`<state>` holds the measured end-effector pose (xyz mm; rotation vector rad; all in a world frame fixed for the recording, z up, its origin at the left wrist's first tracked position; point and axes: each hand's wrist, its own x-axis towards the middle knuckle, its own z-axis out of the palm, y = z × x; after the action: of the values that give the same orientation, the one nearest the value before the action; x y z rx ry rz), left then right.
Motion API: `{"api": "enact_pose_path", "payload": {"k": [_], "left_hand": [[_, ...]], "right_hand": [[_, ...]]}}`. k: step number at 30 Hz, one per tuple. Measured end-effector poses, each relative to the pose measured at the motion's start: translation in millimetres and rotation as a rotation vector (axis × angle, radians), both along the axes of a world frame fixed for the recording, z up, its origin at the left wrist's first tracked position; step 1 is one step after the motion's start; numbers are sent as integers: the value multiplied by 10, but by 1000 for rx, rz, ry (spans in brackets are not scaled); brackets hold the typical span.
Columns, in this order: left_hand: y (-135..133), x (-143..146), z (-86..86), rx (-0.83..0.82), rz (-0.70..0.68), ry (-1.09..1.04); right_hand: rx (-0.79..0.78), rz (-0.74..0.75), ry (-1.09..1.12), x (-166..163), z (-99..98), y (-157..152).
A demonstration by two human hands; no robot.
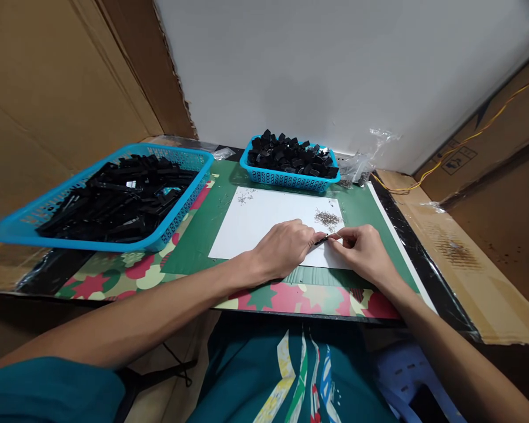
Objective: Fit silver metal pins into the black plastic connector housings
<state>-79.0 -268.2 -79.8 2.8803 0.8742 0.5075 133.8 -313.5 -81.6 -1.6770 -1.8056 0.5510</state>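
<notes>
My left hand (pixel 286 247) rests over the white sheet (pixel 264 217), its fingers closed around a small black piece (pixel 321 240) whose end pokes out toward the right. Close beside it, my right hand (pixel 360 249) is pinched at the tip of that piece. Whatever lies between my right thumb and forefinger is too small to name. A pile of tiny metal parts (pixel 328 219) lies on the sheet just beyond my hands. Fewer such bits (pixel 245 197) are scattered at the sheet's far left corner.
To the left stands a large blue basket (pixel 158 238) full of long black pieces. A smaller blue basket (pixel 286 178) at the back holds black caps or blocks. Clear plastic bags (pixel 359 167) lie beside it. Cardboard walls and a yellow wire (pixel 462 141) border the right.
</notes>
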Motion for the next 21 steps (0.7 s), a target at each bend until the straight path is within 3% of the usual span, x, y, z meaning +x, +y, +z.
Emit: {"api": "enact_pose_path", "payload": {"k": [5, 11, 14, 18, 21], "left_hand": [[-2, 3, 19, 1, -25, 2], [18, 14, -8, 29, -36, -15], [22, 13, -39, 65, -44, -28], [14, 9, -65, 89, -51, -41], [14, 7, -64, 86, -54, -42]], "right_hand": [[42, 4, -63, 44, -17, -35], [325, 73, -39, 125, 23, -10], [407, -16, 55, 104, 39, -30], [312, -144, 331, 34, 20, -34], [169, -125, 537, -10, -20, 12]]}}
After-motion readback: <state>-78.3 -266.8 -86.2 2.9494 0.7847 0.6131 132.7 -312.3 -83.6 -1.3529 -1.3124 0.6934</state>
